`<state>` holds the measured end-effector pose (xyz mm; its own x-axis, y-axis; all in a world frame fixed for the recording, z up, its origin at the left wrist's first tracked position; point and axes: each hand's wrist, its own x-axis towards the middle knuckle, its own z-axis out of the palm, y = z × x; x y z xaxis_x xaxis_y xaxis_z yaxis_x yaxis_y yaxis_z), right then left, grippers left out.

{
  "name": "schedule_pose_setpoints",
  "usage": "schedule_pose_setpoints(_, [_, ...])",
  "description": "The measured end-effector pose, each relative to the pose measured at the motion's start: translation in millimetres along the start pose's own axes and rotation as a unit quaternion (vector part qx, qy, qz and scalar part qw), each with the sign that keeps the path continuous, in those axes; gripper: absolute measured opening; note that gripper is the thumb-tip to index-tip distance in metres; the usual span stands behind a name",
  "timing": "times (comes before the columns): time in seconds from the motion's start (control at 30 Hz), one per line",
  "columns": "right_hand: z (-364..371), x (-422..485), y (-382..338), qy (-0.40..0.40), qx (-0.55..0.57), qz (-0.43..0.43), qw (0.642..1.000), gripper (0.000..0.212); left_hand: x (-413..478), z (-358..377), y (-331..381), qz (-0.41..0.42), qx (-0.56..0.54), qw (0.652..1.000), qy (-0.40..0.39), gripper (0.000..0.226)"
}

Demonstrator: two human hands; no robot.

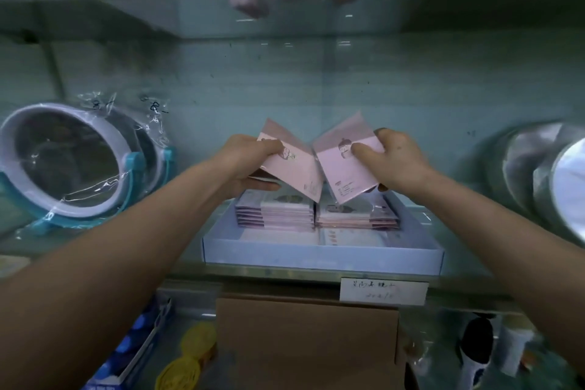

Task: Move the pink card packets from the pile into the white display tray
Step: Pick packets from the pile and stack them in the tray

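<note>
A white display tray [323, 258] sits on the glass shelf in front of me. Two stacks of pink card packets fill its back half, one on the left [275, 210] and one on the right [357, 215]. My left hand [250, 161] grips a pink card packet [294, 168] above the left stack, thumb on top. My right hand [395, 161] holds a second pink packet [346, 165] above the right stack. Both packets tilt inward and nearly touch at their inner edges.
Round mirrors in plastic wrap [72, 165] stand left of the tray. Shiny wrapped items [544, 174] stand at the right. A price label [383, 291] hangs on the shelf edge. Below it are a brown carton [307, 342], yellow discs [190, 355] and a blue box [126, 355].
</note>
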<state>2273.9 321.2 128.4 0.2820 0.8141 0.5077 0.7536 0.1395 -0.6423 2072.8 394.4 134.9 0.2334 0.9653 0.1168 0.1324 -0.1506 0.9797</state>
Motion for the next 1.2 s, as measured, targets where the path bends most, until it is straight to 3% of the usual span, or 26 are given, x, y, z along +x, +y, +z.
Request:
schedule_pose_setpoints(0.13, [-5, 4, 6, 0.039, 0.049, -0.035, 0.997, 0.009, -2, -4, 0, -0.003, -0.026, 1.000, -0.003, 0.008])
schedule_pose_setpoints(0.3, [-1, -6, 12, 0.024, 0.061, -0.141, 0.988, 0.041, -8, -13, -4, -0.045, -0.081, 0.995, -0.035, 0.005])
schedule_pose_setpoints(0.4, [4, -13, 16, 0.060, 0.031, -0.205, 0.976, 0.034, -11, -16, -7, -0.074, -0.137, 0.987, -0.042, 0.005])
schedule_pose_setpoints(0.5, [6, -23, 12, 0.049, 0.055, -0.210, 0.975, 0.038, -16, -15, -8, -0.092, -0.188, 0.977, -0.051, 0.006])
schedule_pose_setpoints(0.6, [9, -26, 10, 0.105, 0.049, -0.249, 0.962, 0.037, -21, -14, -7, -0.091, -0.206, 0.974, -0.037, 0.010])
schedule_pose_setpoints(0.77, [9, -35, 11, 0.161, -0.017, -0.353, 0.921, 0.024, -24, -15, -7, -0.080, -0.241, 0.967, -0.004, 0.012])
schedule_pose_setpoints(0.9, [20, -43, 0, 0.166, -0.133, -0.423, 0.881, 0.023, -36, -1, -6, -0.086, -0.211, 0.969, -0.093, 0.009])
schedule_pose_setpoints(1.03, [28, -44, -7, 0.121, -0.184, -0.416, 0.882, 0.028, -36, 1, -8, -0.067, -0.174, 0.975, -0.120, 0.014])
schedule_pose_setpoints(1.2, [14, -38, 1, 0.031, -0.178, -0.287, 0.941, 0.058, -31, -17, -12, -0.052, -0.159, 0.979, -0.119, 0.019])
